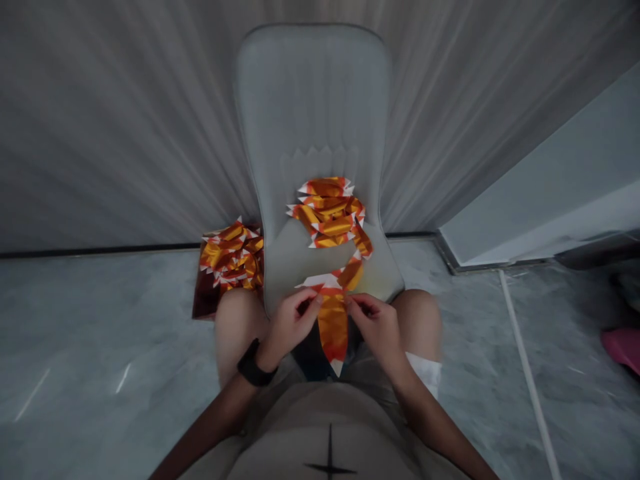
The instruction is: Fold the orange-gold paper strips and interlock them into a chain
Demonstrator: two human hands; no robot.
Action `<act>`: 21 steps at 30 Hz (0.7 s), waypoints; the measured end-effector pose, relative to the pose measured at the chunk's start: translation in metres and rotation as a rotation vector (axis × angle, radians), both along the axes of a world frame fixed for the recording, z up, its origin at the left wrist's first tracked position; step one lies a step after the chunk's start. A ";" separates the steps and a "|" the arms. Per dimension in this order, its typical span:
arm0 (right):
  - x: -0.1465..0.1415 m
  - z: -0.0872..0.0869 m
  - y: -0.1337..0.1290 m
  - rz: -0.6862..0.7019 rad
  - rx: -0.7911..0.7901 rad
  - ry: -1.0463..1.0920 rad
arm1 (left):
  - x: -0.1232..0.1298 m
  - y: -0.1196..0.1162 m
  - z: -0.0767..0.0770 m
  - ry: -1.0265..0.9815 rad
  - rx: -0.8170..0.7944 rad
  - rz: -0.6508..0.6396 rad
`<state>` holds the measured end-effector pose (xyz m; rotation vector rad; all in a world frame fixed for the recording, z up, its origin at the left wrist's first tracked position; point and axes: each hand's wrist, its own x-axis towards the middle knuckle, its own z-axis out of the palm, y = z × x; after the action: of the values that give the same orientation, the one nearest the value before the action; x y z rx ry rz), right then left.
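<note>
An orange and gold strip with red and white pointed ends [333, 327] hangs between my two hands, its white tip pointing down toward my lap. My left hand [296, 319] pinches its left edge near the top. On the right edge, my right hand [374, 321] pinches it at about the same height. Another gold piece [352, 272] touches its top and leads up to a pile of similar pieces [330, 213] on the grey chair seat [285, 257].
A dark red box [204, 300] on the floor, left of the chair, holds more gold pieces [233, 257]. The chair back [313, 93] stands against a grey curtain [125, 120]. My knees flank the seat. A pink object [621, 348] lies at the far right.
</note>
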<state>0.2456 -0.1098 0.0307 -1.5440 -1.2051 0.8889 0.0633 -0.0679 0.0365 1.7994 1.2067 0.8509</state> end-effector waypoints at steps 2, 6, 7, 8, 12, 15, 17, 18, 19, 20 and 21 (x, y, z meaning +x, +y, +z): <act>-0.003 0.002 -0.001 -0.012 0.008 -0.051 | -0.001 -0.001 0.001 0.025 0.021 -0.016; -0.005 0.006 0.000 -0.004 0.031 -0.133 | -0.001 0.000 0.002 0.070 0.063 -0.051; -0.005 0.007 0.000 0.005 0.038 -0.155 | -0.001 0.000 0.003 0.084 0.072 -0.045; -0.005 0.008 0.000 0.015 0.046 -0.178 | -0.001 0.000 0.003 0.101 0.081 -0.034; -0.006 0.010 -0.001 0.061 0.077 -0.255 | 0.001 0.003 0.008 0.161 0.115 0.011; -0.007 0.011 -0.001 0.071 0.089 -0.260 | 0.002 0.005 0.013 0.173 0.109 0.004; -0.006 0.010 -0.001 0.049 0.080 -0.228 | 0.002 0.006 0.014 0.156 0.076 -0.012; -0.004 0.010 -0.001 0.037 0.066 -0.201 | 0.001 0.006 0.014 0.132 0.047 -0.024; -0.003 0.009 0.000 0.030 0.047 -0.166 | 0.000 0.007 0.014 0.097 0.014 -0.037; -0.001 0.008 0.001 0.032 0.024 -0.124 | -0.001 0.007 0.013 0.056 -0.019 -0.050; 0.000 0.007 0.002 0.039 0.001 -0.078 | -0.002 0.007 0.011 0.016 -0.049 -0.062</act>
<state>0.2460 -0.1083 0.0373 -1.5711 -1.2956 0.8600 0.0611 -0.0606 0.0476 1.7980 1.1663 0.7669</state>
